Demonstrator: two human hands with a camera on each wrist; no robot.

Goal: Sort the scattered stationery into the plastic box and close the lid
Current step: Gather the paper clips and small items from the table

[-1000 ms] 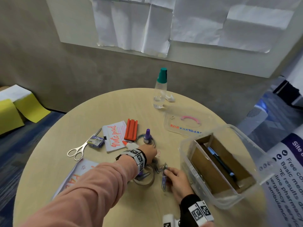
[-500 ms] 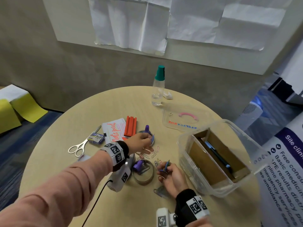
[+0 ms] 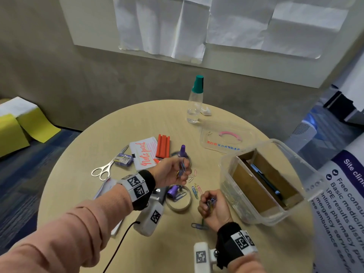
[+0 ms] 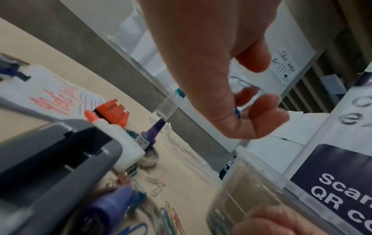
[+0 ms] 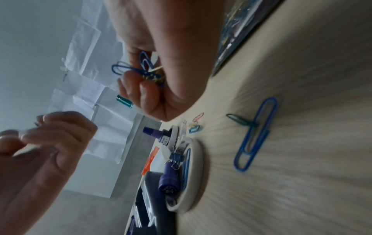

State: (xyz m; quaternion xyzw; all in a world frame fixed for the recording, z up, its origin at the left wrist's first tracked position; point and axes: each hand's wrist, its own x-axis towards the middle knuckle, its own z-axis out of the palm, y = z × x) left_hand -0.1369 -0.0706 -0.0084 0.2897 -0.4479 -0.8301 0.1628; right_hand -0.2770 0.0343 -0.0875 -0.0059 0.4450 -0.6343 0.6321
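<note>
Left hand (image 3: 171, 172): curled around a few paper clips (image 3: 182, 168), held above the tabletop (image 3: 137, 123).
Right hand (image 3: 213, 207): clenched on more clips.
Plastic box (image 3: 234, 194): lid off.

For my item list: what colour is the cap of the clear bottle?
Teal green; the cap shows best in the head view.

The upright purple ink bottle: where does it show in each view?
Head: purple ink bottle mid-table, just beyond the left hand.
Left wrist: lower centre, beside the white glue bottle.
Right wrist: centre, lying sideways in the picture.
Shared landmark: the teal-capped clear bottle behind it.
</note>
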